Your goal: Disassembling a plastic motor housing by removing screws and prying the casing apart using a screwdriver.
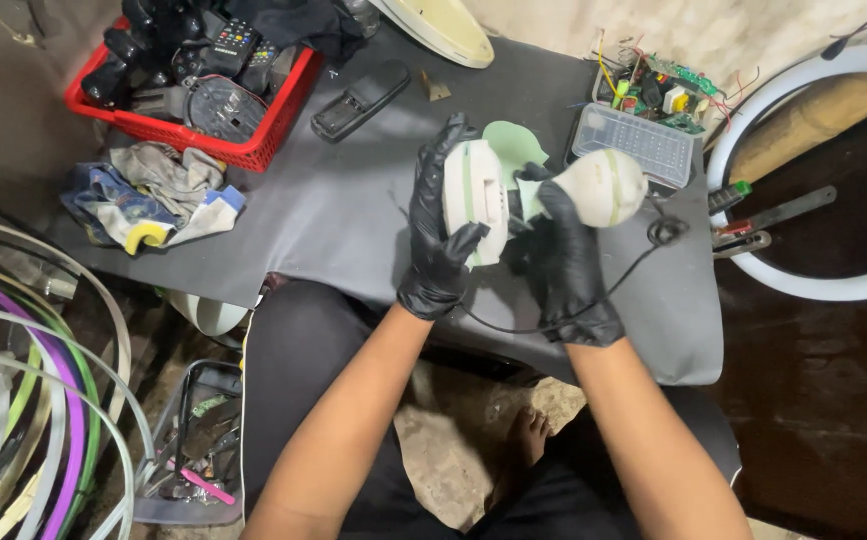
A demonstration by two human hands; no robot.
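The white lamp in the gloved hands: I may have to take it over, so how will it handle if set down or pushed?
The white lamp looks like hard, smooth plastic, so probably stiff and rather slippery. Its rounded bulb end would likely roll or tip on the grey mat. The thin black cable hanging from it looks floppy and may snag or drag.

A clear rectangular plastic case lies at the mat's far right.
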